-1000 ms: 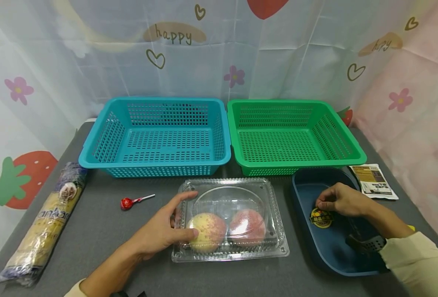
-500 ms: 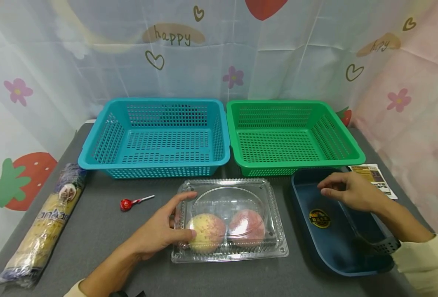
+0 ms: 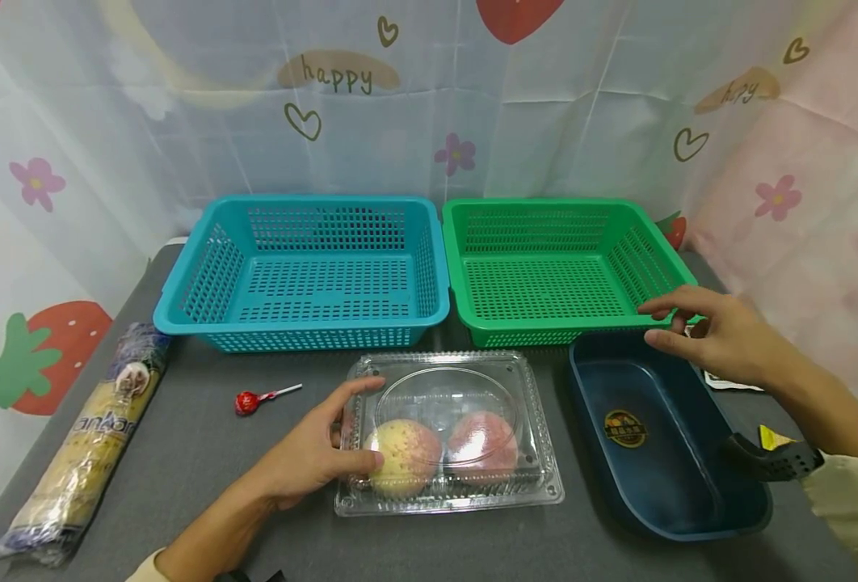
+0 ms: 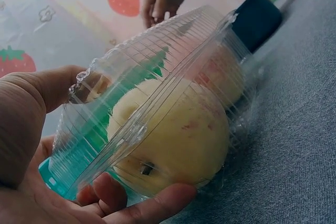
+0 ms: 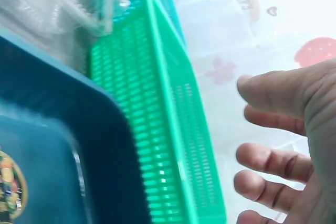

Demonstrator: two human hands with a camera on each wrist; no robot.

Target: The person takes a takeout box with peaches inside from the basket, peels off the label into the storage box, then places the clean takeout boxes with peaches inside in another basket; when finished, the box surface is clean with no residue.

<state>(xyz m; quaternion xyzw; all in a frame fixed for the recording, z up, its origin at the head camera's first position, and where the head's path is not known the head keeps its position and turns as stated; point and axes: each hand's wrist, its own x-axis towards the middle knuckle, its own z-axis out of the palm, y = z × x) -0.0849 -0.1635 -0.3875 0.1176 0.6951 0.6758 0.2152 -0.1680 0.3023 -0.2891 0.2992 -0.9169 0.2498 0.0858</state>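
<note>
My left hand (image 3: 320, 453) grips the left side of a clear plastic clamshell box (image 3: 451, 505), thumb and fingers around its edge. Two peaches, a yellow one (image 3: 402, 458) and a pink one (image 3: 483, 446), lie inside the closed box. In the left wrist view the yellow fruit (image 4: 173, 129) shows close behind the ribbed wall. My right hand (image 3: 727, 335) hovers above the far right of a dark blue tray (image 3: 679, 493), beside the green basket's near corner, fingers loosely bent around nothing. A round black and gold sticker (image 3: 625, 428) lies on the tray's floor.
A blue basket (image 3: 327, 327) and a green basket (image 3: 567, 330) stand side by side at the back. On the left are a long noodle packet (image 3: 87, 453) and a red lollipop (image 3: 249, 402). A white packet (image 3: 730, 383) is partly hidden behind my right arm.
My right hand has risen from the sticker in the tray and moved away, back and to the right. The sticker stays in place. My left hand keeps its hold on the box.
</note>
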